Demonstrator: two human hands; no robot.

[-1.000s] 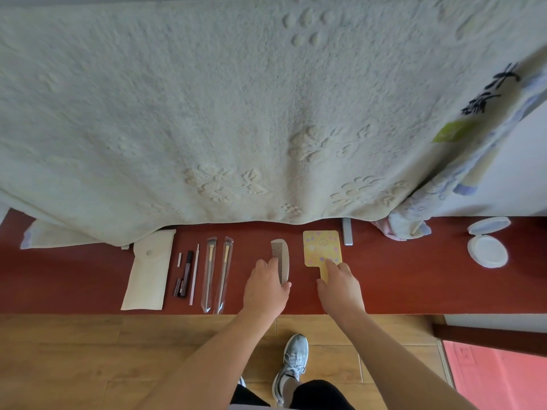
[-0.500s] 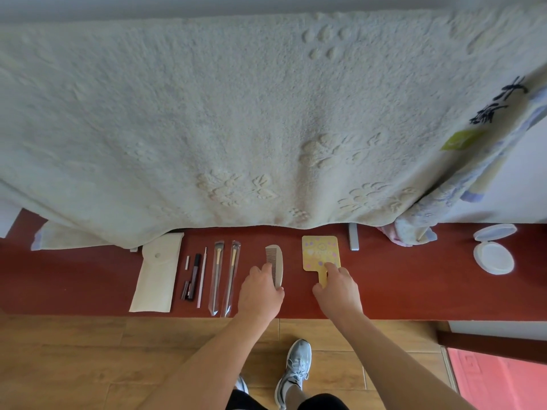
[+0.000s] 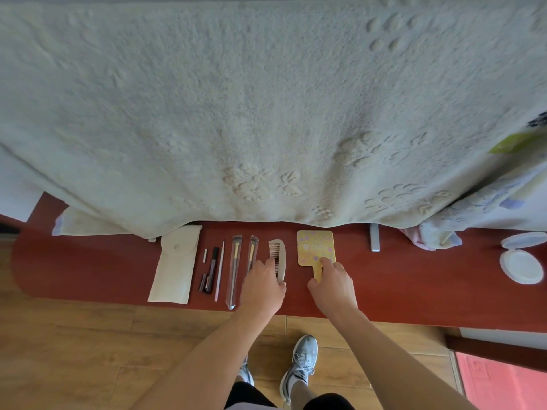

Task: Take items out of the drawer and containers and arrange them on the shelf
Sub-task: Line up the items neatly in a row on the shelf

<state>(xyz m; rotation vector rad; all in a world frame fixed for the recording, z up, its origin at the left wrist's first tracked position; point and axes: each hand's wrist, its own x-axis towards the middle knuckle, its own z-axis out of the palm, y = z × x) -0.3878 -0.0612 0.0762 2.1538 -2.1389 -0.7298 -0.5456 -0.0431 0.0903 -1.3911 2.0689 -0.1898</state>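
left hand (image 3: 262,287): I'm curling it over the near end of the comb (image 3: 280,255), with my index fingertip touching the toothed side and my thumb sitting against the rounded side, so I'm pinching it lightly between the two

right hand (image 3: 333,287): I'm pinching the handle of the yellow hand mirror (image 3: 315,247), with my thumb lying on the left of the handle and my index fingertip pressing on the bottom edge of the mirror's square part

where the comb's sitting: it's lying flat on the red shelf (image 3: 414,276), teeth pointing left, just beside the mirror but not touching it

where the mirror's sitting: also lying flat on the shelf, handle pointing toward me

the rest of the row: everything's lining up lengthwise to the left of the comb. Two brushes in clear sleeves (image 3: 235,267) are lying closest, then a thin pale stick (image 3: 220,270), a dark pen-like tube (image 3: 211,269), a tiny white stick (image 3: 205,255) and a white pouch (image 3: 176,264) with its flap closed

right side of the shelf: an open white compact (image 3: 521,266) is sitting well apart from the row, and a little grey bar (image 3: 374,238) is poking out near the blanket's edge

above it all: a big cream blanket (image 3: 266,113) is hanging over the back of the shelf and covering most of the view

down below: my grey sneaker (image 3: 299,368) is standing on the wooden floor (image 3: 74,350), and a pink mat (image 3: 503,383) is showing in the corner
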